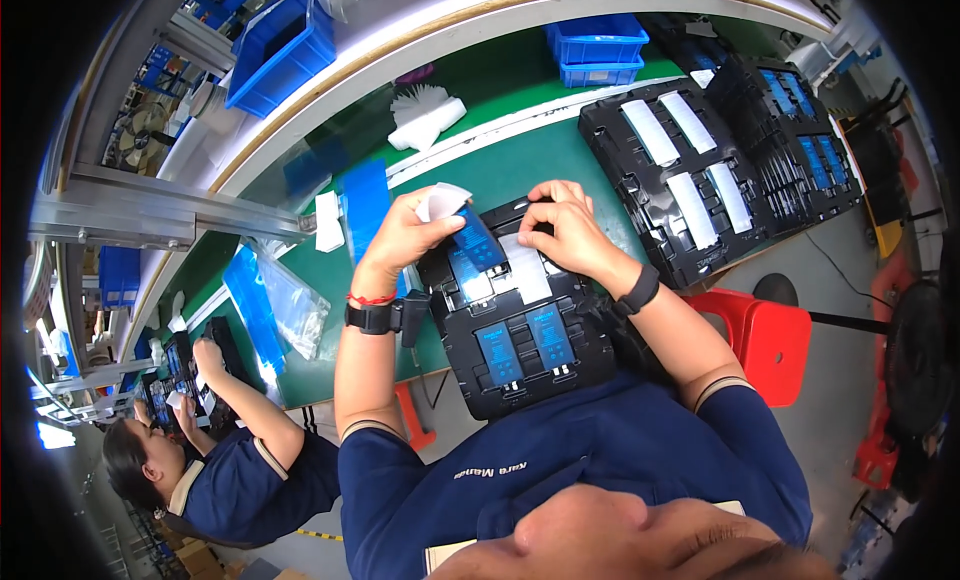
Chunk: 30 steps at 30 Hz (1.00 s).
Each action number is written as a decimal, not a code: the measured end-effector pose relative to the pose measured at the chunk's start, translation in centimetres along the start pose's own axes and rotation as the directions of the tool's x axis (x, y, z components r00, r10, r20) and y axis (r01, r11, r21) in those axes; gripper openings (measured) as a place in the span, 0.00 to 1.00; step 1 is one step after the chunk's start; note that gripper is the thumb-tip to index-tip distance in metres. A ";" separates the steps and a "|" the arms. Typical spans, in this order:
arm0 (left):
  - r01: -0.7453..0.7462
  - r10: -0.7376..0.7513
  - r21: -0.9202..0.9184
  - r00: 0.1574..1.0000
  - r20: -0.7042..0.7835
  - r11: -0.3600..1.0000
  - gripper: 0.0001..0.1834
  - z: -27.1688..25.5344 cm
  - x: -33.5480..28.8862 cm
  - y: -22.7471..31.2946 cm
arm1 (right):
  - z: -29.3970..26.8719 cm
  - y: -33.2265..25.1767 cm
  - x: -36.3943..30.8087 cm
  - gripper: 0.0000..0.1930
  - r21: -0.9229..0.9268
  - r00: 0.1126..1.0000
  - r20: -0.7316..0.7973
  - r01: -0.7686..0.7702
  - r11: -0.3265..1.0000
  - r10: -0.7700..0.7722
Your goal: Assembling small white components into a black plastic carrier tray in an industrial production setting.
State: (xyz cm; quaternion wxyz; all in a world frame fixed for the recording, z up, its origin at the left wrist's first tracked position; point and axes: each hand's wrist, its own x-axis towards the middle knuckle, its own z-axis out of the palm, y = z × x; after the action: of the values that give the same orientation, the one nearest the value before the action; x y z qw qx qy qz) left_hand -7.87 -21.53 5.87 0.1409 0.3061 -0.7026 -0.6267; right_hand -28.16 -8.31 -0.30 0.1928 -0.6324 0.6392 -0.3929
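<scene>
Left hand (415, 232): thumb and fingers closed, holding a curled white sheet (443, 198) and the upper end of a flat blue pack (479, 246), which is tilted above the near black tray (465, 375). Black band and red cord at the wrist.

Right hand (575, 232): fingers curled, thumb and forefinger close together at the upper end of a white strip (529, 278); whether they grip it, cannot tell. Black band at the wrist.

Near tray: the white strip in the upper right place; two blue packs (498, 352) side by side in the lower places; another blue item, partly hidden, under the held pack.

Right of it, on the green-topped counter (535, 162): second black tray (651, 202), bearing four white strips (692, 210). Beyond: further black trays with blue packs.

Left of the near tray: blue sheet (366, 202), clear plastic bag (297, 305). Behind: white foam piece (430, 123), blue bins (598, 50).

Outlying: red stool (775, 350), right; a co-worker (240, 485) in dark blue, left.
</scene>
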 end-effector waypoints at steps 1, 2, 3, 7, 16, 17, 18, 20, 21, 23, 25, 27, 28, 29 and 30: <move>0.005 -0.005 0.000 1.000 0.003 1.000 0.12 0.5 0.2 -0.2 | 0.3 0.3 0.3 0.05 -0.029 0.999 -0.041 0.032 0.999 -0.034; 0.027 -0.027 -0.046 1.000 0.003 0.999 0.12 1.1 0.2 -0.5 | 0.4 0.4 0.7 0.05 -0.011 0.999 -0.025 0.020 1.000 -0.020; 0.048 -0.048 -0.093 0.999 0.005 0.994 0.11 1.7 0.3 -0.8 | 0.5 0.5 0.9 0.05 -0.008 1.000 -0.022 0.020 1.000 -0.020; 0.048 -0.047 -0.023 0.999 0.022 0.999 0.12 3.7 1.2 -2.4 | 1.1 1.6 1.3 0.03 0.055 1.000 -0.009 0.020 0.998 -0.020; 0.021 -0.028 0.117 0.998 0.058 0.993 0.13 5.1 1.8 -3.1 | 1.5 2.1 1.1 0.04 0.007 1.000 -0.010 0.023 1.000 -0.023; 0.021 -0.028 0.116 0.998 0.059 0.993 0.13 5.1 1.8 -3.2 | 1.4 2.0 1.1 0.05 0.002 1.000 0.000 0.019 1.000 -0.019; 0.059 -0.064 0.098 0.997 0.051 0.993 0.12 5.1 1.8 -3.2 | 1.4 2.0 1.1 0.05 -0.003 1.000 0.009 0.015 1.000 -0.015; 0.095 -0.099 0.079 0.994 0.045 0.992 0.12 5.4 1.7 -3.2 | 1.3 2.0 0.9 0.06 -0.009 1.000 0.015 0.017 1.000 -0.017; 0.115 -0.115 0.139 0.993 -0.009 0.984 0.13 5.7 1.6 -3.1 | 1.2 2.1 0.9 0.08 -0.015 1.000 0.021 0.021 1.000 -0.020; 0.137 -0.127 0.196 0.990 -0.065 0.971 0.14 5.8 1.6 -3.1 | 0.9 2.0 0.9 0.10 0.009 1.000 0.017 0.014 1.000 -0.015; 0.043 -0.014 0.345 0.996 -0.086 0.938 0.18 5.7 1.6 -3.8 | 0.3 1.8 0.9 0.11 0.034 1.000 0.013 0.010 0.999 -0.010; -0.124 0.188 0.484 0.978 -0.086 0.866 0.19 5.3 1.4 -4.6 | -0.6 0.9 0.4 0.13 0.077 0.999 -0.041 -0.019 0.997 0.022; -0.272 0.380 0.612 0.924 -0.050 0.743 0.21 5.0 1.3 -4.9 | -1.1 0.4 0.2 0.12 0.002 0.999 -0.040 0.019 1.000 -0.019; -0.271 0.381 0.613 0.923 -0.054 0.742 0.21 4.8 1.1 -4.9 | -1.7 -0.1 -0.2 0.12 0.002 0.999 -0.039 0.023 1.000 -0.023; -0.194 0.315 0.557 0.941 -0.128 0.807 0.20 4.6 0.8 -5.0 | -2.2 -0.6 -0.8 0.12 -0.058 0.995 0.033 0.096 0.994 -0.094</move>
State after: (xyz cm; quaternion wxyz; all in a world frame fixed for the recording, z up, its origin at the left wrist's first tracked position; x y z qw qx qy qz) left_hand -9.90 -18.49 0.06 0.2074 0.3012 -0.8650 -0.3434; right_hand -29.30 -6.95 1.29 0.1643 -0.6734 0.6169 -0.3727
